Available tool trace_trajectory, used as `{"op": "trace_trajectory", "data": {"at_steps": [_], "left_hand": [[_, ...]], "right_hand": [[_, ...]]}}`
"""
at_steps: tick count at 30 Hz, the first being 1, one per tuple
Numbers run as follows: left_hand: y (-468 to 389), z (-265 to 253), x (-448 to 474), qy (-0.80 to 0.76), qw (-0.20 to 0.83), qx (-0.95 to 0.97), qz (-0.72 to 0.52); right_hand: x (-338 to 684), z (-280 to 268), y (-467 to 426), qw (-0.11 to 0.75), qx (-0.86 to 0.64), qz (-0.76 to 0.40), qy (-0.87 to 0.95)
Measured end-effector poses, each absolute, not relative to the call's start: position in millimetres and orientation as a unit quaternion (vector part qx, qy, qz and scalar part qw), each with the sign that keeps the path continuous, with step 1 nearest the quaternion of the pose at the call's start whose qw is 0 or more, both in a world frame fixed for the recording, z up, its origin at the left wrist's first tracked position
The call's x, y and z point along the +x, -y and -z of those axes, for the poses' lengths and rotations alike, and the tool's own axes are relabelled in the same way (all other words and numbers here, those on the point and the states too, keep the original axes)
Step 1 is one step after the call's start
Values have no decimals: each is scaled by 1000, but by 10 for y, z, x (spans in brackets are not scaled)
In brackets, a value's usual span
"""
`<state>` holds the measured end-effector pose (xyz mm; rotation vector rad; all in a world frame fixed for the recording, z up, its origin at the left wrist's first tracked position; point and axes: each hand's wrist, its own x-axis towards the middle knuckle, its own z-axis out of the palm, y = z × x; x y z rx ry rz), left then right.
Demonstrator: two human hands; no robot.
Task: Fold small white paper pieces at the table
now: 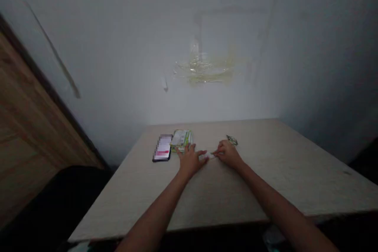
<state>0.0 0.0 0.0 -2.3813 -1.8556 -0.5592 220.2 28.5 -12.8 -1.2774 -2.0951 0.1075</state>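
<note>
A small whitish strip [210,155], perhaps paper, lies on the table between my two hands; its print or kind is too small to make out. My left hand [189,160] rests on the tabletop with fingers spread, thumb side against the strip's left end. Its fingertips reach the near edge of a stack of green and white packets [181,138]. From the other side, my right hand [228,152] has its fingers drawn together in a pinch at the strip's right end. Just beyond those knuckles lies a small crumpled green and white wrapper [232,139].
A phone [163,148] with a lit, partly blurred screen lies left of the packets. The pale wooden table [265,165] meets a wall [124,47] bearing yellowed tape [206,73]. At the left are a wooden door [26,106] and a dark shape [65,193].
</note>
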Motion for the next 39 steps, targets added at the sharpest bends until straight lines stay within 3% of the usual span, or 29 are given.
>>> {"op": "trace_trajectory", "data": {"at_steps": [39], "left_hand": [[-6,-12,1,592,12,-788,171]], "right_hand": [[2257,151,-296,345,-419,-13,840]]}}
